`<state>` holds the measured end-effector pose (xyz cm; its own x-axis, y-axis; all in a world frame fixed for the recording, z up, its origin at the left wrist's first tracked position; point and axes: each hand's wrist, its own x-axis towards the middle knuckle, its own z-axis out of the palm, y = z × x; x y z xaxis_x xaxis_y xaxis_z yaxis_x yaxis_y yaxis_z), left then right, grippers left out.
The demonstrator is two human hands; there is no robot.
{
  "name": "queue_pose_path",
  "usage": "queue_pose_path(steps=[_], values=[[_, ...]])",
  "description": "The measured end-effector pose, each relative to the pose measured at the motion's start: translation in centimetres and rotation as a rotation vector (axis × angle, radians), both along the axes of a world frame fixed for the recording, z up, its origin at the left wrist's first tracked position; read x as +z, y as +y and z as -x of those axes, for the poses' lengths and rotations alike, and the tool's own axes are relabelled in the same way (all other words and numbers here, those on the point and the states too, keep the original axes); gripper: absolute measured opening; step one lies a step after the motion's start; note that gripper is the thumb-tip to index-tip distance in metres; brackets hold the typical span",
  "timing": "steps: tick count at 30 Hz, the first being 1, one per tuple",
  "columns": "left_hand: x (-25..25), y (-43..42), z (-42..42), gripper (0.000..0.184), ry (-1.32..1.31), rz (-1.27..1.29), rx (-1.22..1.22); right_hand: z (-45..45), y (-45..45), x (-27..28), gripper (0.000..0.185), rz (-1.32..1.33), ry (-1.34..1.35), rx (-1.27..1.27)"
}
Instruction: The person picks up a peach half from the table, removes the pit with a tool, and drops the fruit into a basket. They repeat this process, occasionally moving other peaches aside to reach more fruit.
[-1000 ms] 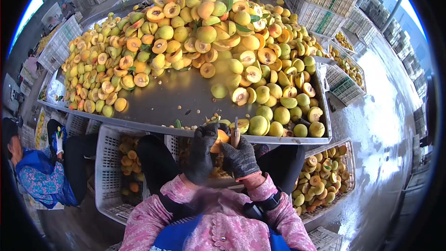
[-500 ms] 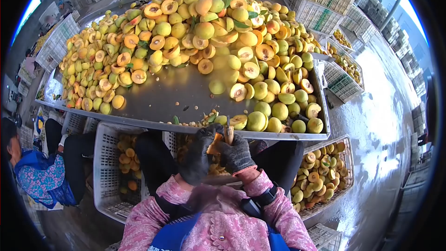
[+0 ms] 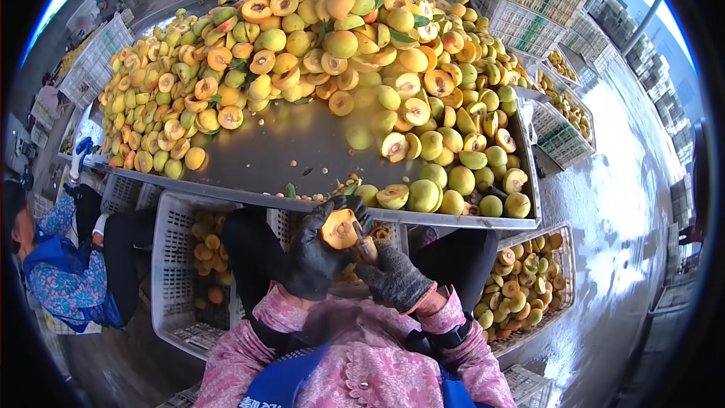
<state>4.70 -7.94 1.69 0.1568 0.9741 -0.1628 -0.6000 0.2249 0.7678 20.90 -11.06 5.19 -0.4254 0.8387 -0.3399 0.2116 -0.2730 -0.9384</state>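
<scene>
My left hand (image 3: 311, 257), in a black glove, is closed around a peach half (image 3: 339, 230) with its cut face turned up. My right hand (image 3: 394, 278) wears a dark grey knit glove and grips a small wooden-handled tool (image 3: 368, 250). The tool's tip meets the right edge of the peach half; its shape is too small to make out. Both hands are over my lap, just short of the metal table (image 3: 264, 153). A large heap of halved peaches (image 3: 302, 45) covers much of that table.
A crate (image 3: 198, 272) with peach halves stands to my left, and a fuller crate (image 3: 521, 287) to my right. Stacked crates (image 3: 521, 0) rise behind the table. A co-worker (image 3: 72, 264) in a blue apron sits at far left. The floor (image 3: 619, 204) looks wet.
My hands have drawn slightly toward me, and the peach half has turned so its cut face shows. The tool has tilted from upright toward the fruit. The co-worker's gloved hand has risen to the table.
</scene>
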Motion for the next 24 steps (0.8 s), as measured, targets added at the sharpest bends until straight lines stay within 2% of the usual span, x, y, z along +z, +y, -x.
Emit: queue_pose_path(steps=[2, 3, 7, 9, 10, 11, 12, 13, 14, 15, 17, 18, 20, 21, 24], values=[[-1.6, 0.0, -0.2, 0.051, -0.084, 0.084, 0.064, 0.0, -0.2, -0.3, 0.017, -0.085, -0.069, 0.018], [-1.5, -0.1, -0.6, 0.046, -0.111, 0.102, 0.094, 0.2, -0.2, -0.3, 0.016, -0.103, -0.057, 0.015], [2.1, -0.4, -1.7, 0.036, -0.199, 0.059, 0.110, 0.3, -0.8, -3.4, 0.014, -0.286, -0.113, 0.018], [2.5, -0.5, -1.4, 0.044, -0.440, 0.111, 0.066, 0.6, -0.6, -4.4, 0.012, -0.377, -0.182, 0.044], [1.9, -0.6, -1.3, 0.041, -0.065, -0.088, 0.096, 0.9, -0.6, -4.5, 0.012, -0.422, -0.218, 0.057], [0.7, -0.9, -1.1, 0.039, 0.313, -0.283, 0.124, 1.0, -0.6, -4.2, 0.026, -0.496, -0.300, 0.115], [0.6, -1.0, -1.1, 0.037, 0.491, -0.376, 0.132, 1.3, -0.5, -3.2, 0.041, -0.570, -0.382, 0.175], [0.8, -1.1, -1.1, 0.035, 0.669, -0.466, 0.155, 1.6, -0.4, -3.0, 0.042, -0.624, -0.440, 0.211], [1.1, -1.2, -1.4, 0.035, 0.645, -0.457, 0.161, 1.8, -0.4, -2.8, 0.044, -0.679, -0.497, 0.245], [1.5, -1.1, -1.6, 0.034, 0.620, -0.450, 0.167, 2.0, -0.2, -3.1, 0.031, -0.714, -0.531, 0.254], [1.3, -1.0, -2.1, 0.033, 0.303, -0.303, 0.187, 2.3, -0.2, -4.9, 0.023, -0.738, -0.561, 0.271], [1.2, -0.9, -2.3, 0.032, 0.145, -0.229, 0.195, 2.6, -0.2, -5.8, 0.025, -0.728, -0.556, 0.278], [0.9, -0.8, -2.3, 0.034, 0.063, -0.165, 0.210, 2.5, -0.5, -6.7, 0.028, -0.685, -0.535, 0.310], [0.9, -0.8, -2.3, 0.036, 0.021, -0.134, 0.218, 2.5, -0.1, -4.8, 0.029, -0.653, -0.520, 0.335], [0.7, -1.1, -1.7, 0.036, 0.371, -0.251, 0.193, 2.7, 0.4, -3.3, 0.032, -0.610, -0.587, 0.449]])
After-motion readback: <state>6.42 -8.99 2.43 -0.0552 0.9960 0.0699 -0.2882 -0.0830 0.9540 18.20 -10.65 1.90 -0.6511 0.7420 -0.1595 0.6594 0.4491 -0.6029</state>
